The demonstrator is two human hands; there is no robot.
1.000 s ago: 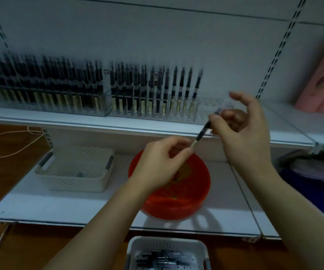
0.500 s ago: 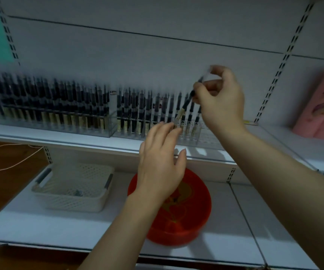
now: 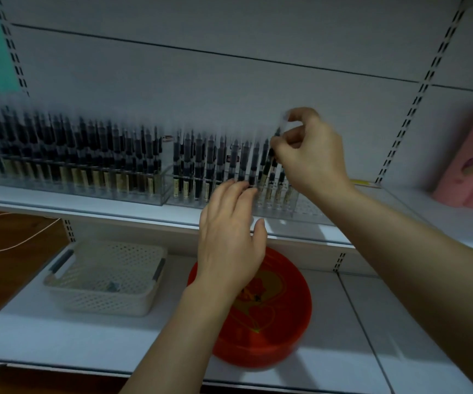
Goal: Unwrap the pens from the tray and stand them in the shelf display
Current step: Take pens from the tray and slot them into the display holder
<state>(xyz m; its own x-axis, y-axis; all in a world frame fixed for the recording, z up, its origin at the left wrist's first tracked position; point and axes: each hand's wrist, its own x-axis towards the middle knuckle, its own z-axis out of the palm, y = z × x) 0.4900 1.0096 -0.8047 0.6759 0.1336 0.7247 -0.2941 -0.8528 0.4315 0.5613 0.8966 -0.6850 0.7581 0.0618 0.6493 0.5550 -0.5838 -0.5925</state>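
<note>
Pens (image 3: 207, 157) on white shelf (image 3: 93, 203)

My right hand (image 3: 310, 155) has carried the pen (image 3: 269, 163) from above the red bowl (image 3: 283, 334) up to the clear display rack (image 3: 309, 207), tilting it nearly upright. My left hand (image 3: 229, 240) let go and rose, fingers straight, to the rack's front edge.

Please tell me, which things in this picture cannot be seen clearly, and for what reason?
- Head view: the pens in the left rack are motion-blurred; labels unreadable.
- The held pen: its upper part is hidden by the right hand.
- Whether the left hand touches the right rack cannot be told.
- The small item in the white basket is too small to identify.
</note>
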